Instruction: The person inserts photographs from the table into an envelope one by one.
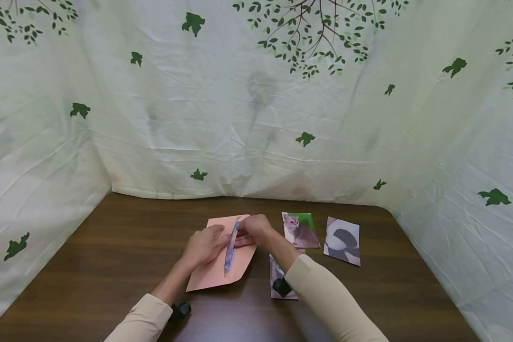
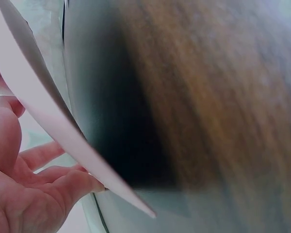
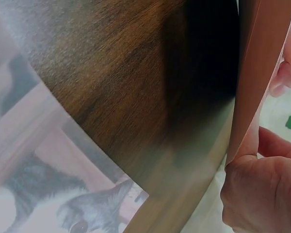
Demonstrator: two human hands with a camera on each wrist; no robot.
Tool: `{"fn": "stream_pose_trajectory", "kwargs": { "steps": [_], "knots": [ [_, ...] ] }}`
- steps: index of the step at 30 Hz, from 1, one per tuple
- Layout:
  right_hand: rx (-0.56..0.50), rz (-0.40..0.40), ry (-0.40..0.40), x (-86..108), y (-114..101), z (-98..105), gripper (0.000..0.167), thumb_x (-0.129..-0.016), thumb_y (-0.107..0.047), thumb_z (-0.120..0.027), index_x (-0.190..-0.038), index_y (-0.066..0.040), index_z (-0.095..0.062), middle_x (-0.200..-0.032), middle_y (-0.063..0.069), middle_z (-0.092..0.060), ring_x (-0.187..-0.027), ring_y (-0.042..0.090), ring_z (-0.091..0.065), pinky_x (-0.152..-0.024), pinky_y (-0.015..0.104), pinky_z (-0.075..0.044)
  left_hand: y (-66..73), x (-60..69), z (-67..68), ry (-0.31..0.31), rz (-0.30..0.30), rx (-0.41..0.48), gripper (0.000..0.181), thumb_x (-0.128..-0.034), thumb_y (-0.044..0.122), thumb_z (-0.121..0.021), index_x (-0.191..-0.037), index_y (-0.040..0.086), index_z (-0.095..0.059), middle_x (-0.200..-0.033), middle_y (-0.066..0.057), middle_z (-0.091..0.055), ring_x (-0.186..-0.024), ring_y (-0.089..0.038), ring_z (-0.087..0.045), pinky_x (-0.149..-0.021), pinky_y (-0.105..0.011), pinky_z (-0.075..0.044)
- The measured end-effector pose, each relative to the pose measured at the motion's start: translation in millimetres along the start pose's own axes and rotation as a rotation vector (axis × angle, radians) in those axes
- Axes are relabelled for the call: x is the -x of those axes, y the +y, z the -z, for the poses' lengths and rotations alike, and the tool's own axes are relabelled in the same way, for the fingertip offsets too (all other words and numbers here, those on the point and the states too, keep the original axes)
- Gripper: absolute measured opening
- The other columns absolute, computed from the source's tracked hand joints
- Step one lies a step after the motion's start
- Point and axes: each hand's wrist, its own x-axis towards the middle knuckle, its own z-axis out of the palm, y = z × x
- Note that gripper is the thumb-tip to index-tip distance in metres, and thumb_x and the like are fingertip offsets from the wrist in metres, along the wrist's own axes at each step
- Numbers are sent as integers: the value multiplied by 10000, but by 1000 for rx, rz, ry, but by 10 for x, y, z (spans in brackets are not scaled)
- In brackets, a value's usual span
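Note:
A salmon-pink paper envelope [image 1: 209, 275] is held tilted above the brown table. Down its middle runs a narrow bluish strip [image 1: 229, 259], which looks like a picture card partly showing; most of it is hidden. My left hand [image 1: 205, 244] grips the envelope from the left, its fingertips close to the strip. From the right edge, my right hand [image 1: 255, 230] holds the envelope, with its fingertips by the strip's upper end. In the left wrist view the left hand [image 2: 34, 189] is behind the pale paper; in the right wrist view the right hand [image 3: 264, 194] is at the envelope's edge.
Right of the envelope lie a cat photo [image 1: 300, 231] with a green corner and a grey-and-white picture card [image 1: 343, 241]. Another cat photo [image 1: 278, 270] lies nearer, partly under the right forearm. A white leaf-printed curtain [image 1: 239, 118] surrounds the table [image 1: 124, 256].

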Motion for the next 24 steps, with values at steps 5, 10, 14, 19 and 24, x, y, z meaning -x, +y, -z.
{"fn": "stream_pose_trajectory", "kwargs": {
  "steps": [5, 10, 14, 19, 24],
  "knots": [
    [-15, 9, -1, -25, 15, -20, 184, -922, 60, -526, -1011, 153, -657, -771, 169, -673, -626, 255, -724, -684, 397, -618, -14, -1, -4, 3, -6, 2, 476, -985, 329, -570, -1334, 11, -635, -1309, -219, -669, -1207, -478, -609, -1010, -579, -464],
    [-25, 7, 8, -41, 17, -28, 163, -922, 64, -528, -982, 142, -658, -752, 164, -679, -617, 251, -723, -676, 400, -618, -13, -8, -2, 4, -11, -2, 476, -975, 313, -563, -1330, 4, -635, -1295, -222, -675, -1195, -486, -612, -1003, -580, -467],
    [-35, 7, 13, -53, 22, -30, 144, -922, 61, -534, -963, 122, -659, -738, 154, -682, -618, 254, -728, -671, 400, -619, -9, -13, -1, 6, -6, -4, 482, -969, 318, -564, -1331, 7, -637, -1293, -216, -678, -1194, -491, -611, -1002, -581, -467],
    [-46, 10, 13, -64, 23, -35, 132, -918, 61, -533, -949, 108, -653, -727, 149, -680, -621, 257, -729, -664, 394, -619, -12, -19, -2, 8, -2, -3, 482, -968, 321, -568, -1330, 11, -638, -1276, -219, -685, -1187, -488, -615, -989, -578, -475],
    [-46, -1, 13, -56, 20, -35, 136, -922, 50, -537, -959, 112, -653, -739, 155, -684, -628, 265, -734, -666, 395, -619, -8, -15, 0, 3, -2, -2, 479, -976, 320, -563, -1332, 8, -637, -1282, -216, -684, -1195, -484, -613, -999, -580, -470]
  ]
}}
